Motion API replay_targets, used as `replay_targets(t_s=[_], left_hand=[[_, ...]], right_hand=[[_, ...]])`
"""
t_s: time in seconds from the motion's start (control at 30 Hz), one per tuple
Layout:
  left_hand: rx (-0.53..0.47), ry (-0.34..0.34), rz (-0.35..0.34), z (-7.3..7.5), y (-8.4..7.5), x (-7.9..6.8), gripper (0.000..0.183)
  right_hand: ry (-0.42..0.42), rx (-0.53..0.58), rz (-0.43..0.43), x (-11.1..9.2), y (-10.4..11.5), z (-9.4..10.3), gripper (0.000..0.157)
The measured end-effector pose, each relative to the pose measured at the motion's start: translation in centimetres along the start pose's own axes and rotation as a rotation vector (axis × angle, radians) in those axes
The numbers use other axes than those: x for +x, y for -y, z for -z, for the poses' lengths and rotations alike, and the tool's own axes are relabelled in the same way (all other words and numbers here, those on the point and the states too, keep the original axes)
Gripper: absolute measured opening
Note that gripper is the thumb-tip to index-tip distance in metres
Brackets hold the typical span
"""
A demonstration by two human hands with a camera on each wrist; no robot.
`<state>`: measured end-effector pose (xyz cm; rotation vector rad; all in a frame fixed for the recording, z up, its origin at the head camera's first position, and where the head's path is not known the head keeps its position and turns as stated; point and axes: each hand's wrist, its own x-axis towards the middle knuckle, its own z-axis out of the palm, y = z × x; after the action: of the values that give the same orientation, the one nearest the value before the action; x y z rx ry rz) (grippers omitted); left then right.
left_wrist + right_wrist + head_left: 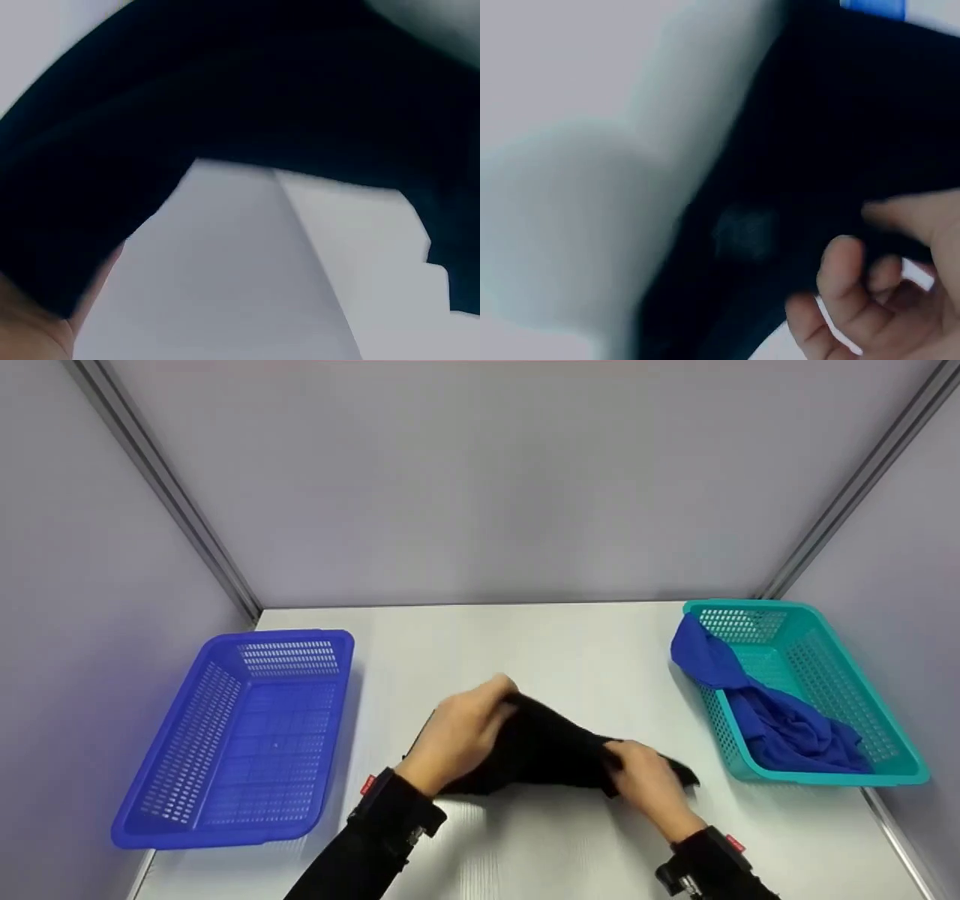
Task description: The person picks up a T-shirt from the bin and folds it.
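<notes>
A black cloth (547,750), perhaps a garment, is held up between both hands over the white table. My left hand (465,731) grips its upper left part, and the cloth slopes down from there to the right. On the right side, my right hand (649,780) pinches the cloth, with a short end sticking out past the fingers. Seen from the right wrist, the curled fingers (840,277) lie against the cloth, which bears a faint, blurred patch. Dark fabric (247,97) fills much of the left wrist view, with part of the left hand at its lower left corner.
To the left stands a blue perforated basket (330,765) with nothing in it. A teal basket (862,682) stands at the right, with a crumpled blue cloth (787,727) inside that hangs over its left rim. Grey panels (480,487) enclose the white table (480,637) at the back and sides.
</notes>
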<state>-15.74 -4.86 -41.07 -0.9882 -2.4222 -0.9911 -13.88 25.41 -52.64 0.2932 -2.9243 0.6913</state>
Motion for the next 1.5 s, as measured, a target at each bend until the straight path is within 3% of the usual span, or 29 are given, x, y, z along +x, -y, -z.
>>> replay_targets(t_s=[0.13,0.3,0.37,0.43,0.53,0.6,0.7,0.8,0.9,1.0,1.07,1.13,1.23,1.33,1.5], left_hand=[[-0.093,-0.117,0.085,1.3,0.4,0.6,0.004],[-0.160,-0.241,0.139,2.3,1.3,0.9,0.003],[-0.171,-0.300,0.158,2.7,1.5,0.9,0.003],[-0.174,-0.363,0.178,3.2,1.7,0.9,0.003],[-0.168,-0.461,0.197,4.1,1.9,1.0,0.003],[-0.149,-0.525,0.203,4.8,1.9,1.1,0.004],[-0.109,-0.601,0.211,5.8,1.9,1.3,0.003],[-0.139,-0.644,0.208,6.6,1.8,1.5,0.003],[-0.174,-0.674,0.221,7.2,1.9,1.4,0.005],[-0.141,-0.691,0.246,7.4,2.3,1.2,0.003],[-0.106,-0.677,0.258,7.3,3.0,1.0,0.001],[-0.058,-0.656,0.267,7.1,3.9,0.8,0.002],[0.020,-0.605,0.289,6.6,5.3,0.3,0.007],[0.076,-0.562,0.314,6.2,6.6,-0.3,0.010],[0.116,-0.541,0.362,6.5,7.5,-0.5,0.009]], right_hand=[[-0.136,0.025,-0.135,0.1,-3.5,1.3,0.029],[-0.335,0.122,-0.251,0.8,-4.3,5.6,0.026],[-0.353,0.258,-0.306,0.8,-3.8,7.7,0.023],[-0.348,0.485,-0.323,0.6,-3.2,9.8,0.021],[-0.353,0.886,-0.268,0.1,-2.0,12.6,0.023],[-0.369,1.086,-0.152,-0.1,-1.2,14.3,0.027],[-0.445,1.198,-0.031,0.0,0.5,16.6,0.033],[-0.548,1.114,-0.012,-0.1,2.2,18.7,0.033],[-0.607,0.809,-0.019,-0.3,3.5,20.1,0.029],[-0.628,0.439,0.058,0.0,3.6,20.7,0.026],[-0.603,0.230,0.135,0.5,3.1,20.4,0.029],[-0.550,0.093,0.186,1.1,2.5,19.8,0.030],[-0.385,0.024,0.166,1.5,1.9,18.9,0.028],[-0.227,0.079,0.076,1.8,1.9,18.8,0.027],[-0.108,0.166,-0.019,3.0,2.6,20.0,0.036]])
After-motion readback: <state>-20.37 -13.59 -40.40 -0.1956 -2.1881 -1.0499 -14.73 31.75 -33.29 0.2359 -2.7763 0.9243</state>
